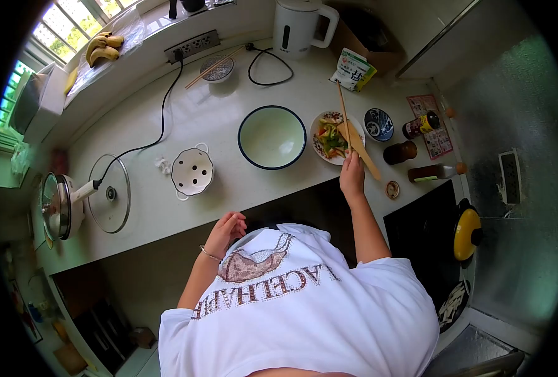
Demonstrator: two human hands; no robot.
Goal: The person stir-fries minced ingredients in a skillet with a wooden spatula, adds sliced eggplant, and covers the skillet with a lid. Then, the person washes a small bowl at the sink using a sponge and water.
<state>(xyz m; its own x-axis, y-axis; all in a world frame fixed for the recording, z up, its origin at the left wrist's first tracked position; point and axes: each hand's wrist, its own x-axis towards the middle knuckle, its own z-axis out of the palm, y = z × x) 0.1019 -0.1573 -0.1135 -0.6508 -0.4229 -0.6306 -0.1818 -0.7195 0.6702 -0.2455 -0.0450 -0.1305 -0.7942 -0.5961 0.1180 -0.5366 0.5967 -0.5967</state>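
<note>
My right hand is closed around the lower end of a pair of wooden chopsticks, which point away across a patterned plate. Cut green and yellow vegetables with some red pieces lie on that plate. A wooden spatula rests across its right side, close to my right hand. In front of my shirt, just short of the counter edge, my left hand hovers with loosely bent fingers and no object visible in it. Between the hands, farther back, stands a large pale green bowl with a dark rim.
Left on the counter are a dotted two-handled bowl, a glass lid and a corded pot. To the right stand a small blue bowl, sauce bottles and a yellow-lidded pan. Behind is a white kettle.
</note>
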